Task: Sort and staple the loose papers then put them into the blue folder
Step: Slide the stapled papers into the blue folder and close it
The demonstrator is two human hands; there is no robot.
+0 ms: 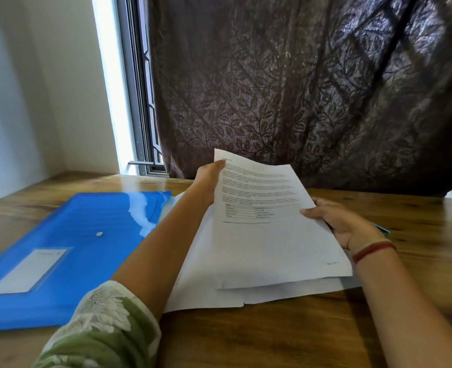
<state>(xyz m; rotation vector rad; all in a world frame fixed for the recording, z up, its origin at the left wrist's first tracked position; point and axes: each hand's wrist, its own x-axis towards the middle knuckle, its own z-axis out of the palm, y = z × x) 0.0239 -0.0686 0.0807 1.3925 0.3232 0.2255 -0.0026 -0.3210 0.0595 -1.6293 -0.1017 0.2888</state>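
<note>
A printed white sheet (267,235) with text and a small table is raised at a tilt over the wooden table (272,335). My left hand (208,181) grips its upper left edge, thumb on the front. My right hand (344,224) pinches its right edge, thumb on top and fingers underneath. Below it lie more loose white papers (201,282), fanned unevenly. The blue folder (68,251) lies flat to the left, closed with a white snap button and a clear label pocket. A sliver of a blue object (383,229) shows behind my right hand; what it is I cannot tell.
A dark patterned curtain (299,88) hangs behind the table's far edge. A window strip (129,88) and a white wall (20,88) are at the left.
</note>
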